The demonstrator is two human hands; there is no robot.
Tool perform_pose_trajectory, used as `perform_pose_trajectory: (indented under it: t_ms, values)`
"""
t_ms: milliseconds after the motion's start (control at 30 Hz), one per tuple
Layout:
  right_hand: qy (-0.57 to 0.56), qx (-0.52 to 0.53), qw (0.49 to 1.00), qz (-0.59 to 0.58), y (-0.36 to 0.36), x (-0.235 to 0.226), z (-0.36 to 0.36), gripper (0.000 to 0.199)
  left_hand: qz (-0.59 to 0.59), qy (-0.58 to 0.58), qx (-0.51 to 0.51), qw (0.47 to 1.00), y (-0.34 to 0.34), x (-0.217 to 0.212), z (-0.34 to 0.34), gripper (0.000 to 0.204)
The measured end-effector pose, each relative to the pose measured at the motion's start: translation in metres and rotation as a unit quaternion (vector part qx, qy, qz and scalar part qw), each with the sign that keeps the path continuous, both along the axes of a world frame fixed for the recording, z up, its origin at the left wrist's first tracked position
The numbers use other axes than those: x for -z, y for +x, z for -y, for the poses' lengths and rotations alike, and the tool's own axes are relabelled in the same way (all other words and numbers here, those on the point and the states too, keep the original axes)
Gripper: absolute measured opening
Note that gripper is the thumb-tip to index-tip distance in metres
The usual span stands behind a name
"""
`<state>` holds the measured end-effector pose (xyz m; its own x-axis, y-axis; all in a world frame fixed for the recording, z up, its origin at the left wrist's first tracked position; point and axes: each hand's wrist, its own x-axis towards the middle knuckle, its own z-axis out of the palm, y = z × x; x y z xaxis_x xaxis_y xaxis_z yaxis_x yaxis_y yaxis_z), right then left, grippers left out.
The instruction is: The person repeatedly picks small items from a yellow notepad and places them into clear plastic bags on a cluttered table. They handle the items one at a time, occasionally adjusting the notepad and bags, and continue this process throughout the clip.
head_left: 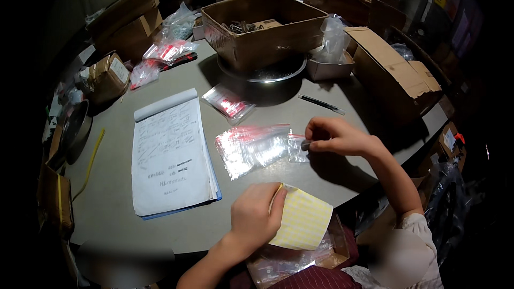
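Note:
My left hand [259, 214] grips a sheet of small yellow-and-white labels [302, 217], thumb on top, above the front table edge. Further up, my right hand [334, 136] is closed in a pinch with a small dark spot at the fingertips; what it holds is unclear. Those fingertips meet the edge of a small clear zip bag [296, 150] lying flat. Beside that bag, a fanned stack of clear zip bags with red seals [251, 147] spreads to the left. Below the label sheet, a box [340, 235] on my lap contains several filled clear bags.
A notepad with handwriting [168, 155] lies at left. Behind the stack are a packet of bags [229, 103] and a black pen [321, 104]. A large carton [262, 43] rests on a metal bowl [262, 79]. More cartons [396, 69] line the right; a yellow strap [93, 158] lies left.

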<state>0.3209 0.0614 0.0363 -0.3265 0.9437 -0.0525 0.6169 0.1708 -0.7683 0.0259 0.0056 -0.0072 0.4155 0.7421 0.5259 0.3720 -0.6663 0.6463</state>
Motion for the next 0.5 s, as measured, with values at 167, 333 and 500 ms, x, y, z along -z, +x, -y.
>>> perform_pose_trajectory:
  t_ms: [167,333,500]
  values:
    - [0.113,-0.002,0.984,0.137,-0.011,0.021,0.0,0.02,0.011,-0.023,0.007,1.0,-0.001,0.0,-0.002,0.012]
    - [0.156,0.108,0.939,0.285,-0.017,0.015,0.01,0.021,0.035,-0.068,-0.006,0.997,-0.004,0.0,0.0,0.014]
    - [0.219,0.018,0.966,0.138,-0.028,0.01,0.034,0.023,0.02,-0.083,-0.006,0.996,-0.003,-0.001,0.0,0.011]
